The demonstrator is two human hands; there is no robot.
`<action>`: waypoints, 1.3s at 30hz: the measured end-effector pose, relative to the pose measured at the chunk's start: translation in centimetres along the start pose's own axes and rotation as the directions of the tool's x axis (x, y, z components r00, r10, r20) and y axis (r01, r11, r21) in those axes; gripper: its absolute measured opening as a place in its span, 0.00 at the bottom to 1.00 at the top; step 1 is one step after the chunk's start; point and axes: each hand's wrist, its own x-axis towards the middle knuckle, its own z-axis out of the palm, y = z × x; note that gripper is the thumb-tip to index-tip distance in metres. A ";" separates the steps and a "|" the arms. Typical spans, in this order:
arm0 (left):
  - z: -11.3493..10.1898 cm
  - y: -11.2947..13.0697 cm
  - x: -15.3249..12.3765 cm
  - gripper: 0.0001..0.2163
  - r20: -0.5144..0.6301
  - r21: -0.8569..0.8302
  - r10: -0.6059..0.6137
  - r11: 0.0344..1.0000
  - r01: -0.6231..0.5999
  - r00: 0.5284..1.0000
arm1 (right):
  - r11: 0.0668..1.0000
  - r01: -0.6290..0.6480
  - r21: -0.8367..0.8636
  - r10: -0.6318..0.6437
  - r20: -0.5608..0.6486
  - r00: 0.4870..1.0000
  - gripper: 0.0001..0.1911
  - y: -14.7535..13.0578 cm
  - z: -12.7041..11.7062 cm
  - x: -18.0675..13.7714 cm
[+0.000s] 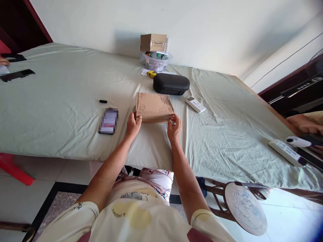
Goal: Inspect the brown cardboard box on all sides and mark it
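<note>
The person's left hand (133,124), fingers curled, pinches the near left corner of a flat cardboard box (154,105) on the cloth-covered table (68,97); the right hand (175,128), likewise half closed, grips its near right corner. Behind a black case (171,84) (its contents hidden), a clear plastic tub (155,66) holds jumbled items beneath a smaller carton (152,42).

On the surface (75,84), the box (154,106) has a phone (108,121) near nine o'clock, a case (171,84) at one, and a tape measure (151,74) at twelve with a tub (156,65) behind it. A second box (153,42) sits atop the tub.
</note>
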 end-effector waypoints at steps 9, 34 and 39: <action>-0.5 1.6 -0.9 0.18 0.084 0.453 -0.007 0.891 -0.032 0.996 | 0.997 -0.061 -0.039 0.064 0.083 0.994 0.29 1.4 0.9 -0.4; -1.2 0.9 -1.1 0.27 -0.224 -0.013 0.370 0.924 -0.382 0.902 | 0.981 0.179 0.072 -0.155 -0.256 0.954 0.24 -3.5 -1.5 -0.5; -1.6 1.4 -1.2 0.32 -0.252 0.029 0.392 0.917 -0.398 0.885 | 0.983 0.186 0.007 -0.180 -0.216 0.960 0.21 -4.0 -2.0 -0.5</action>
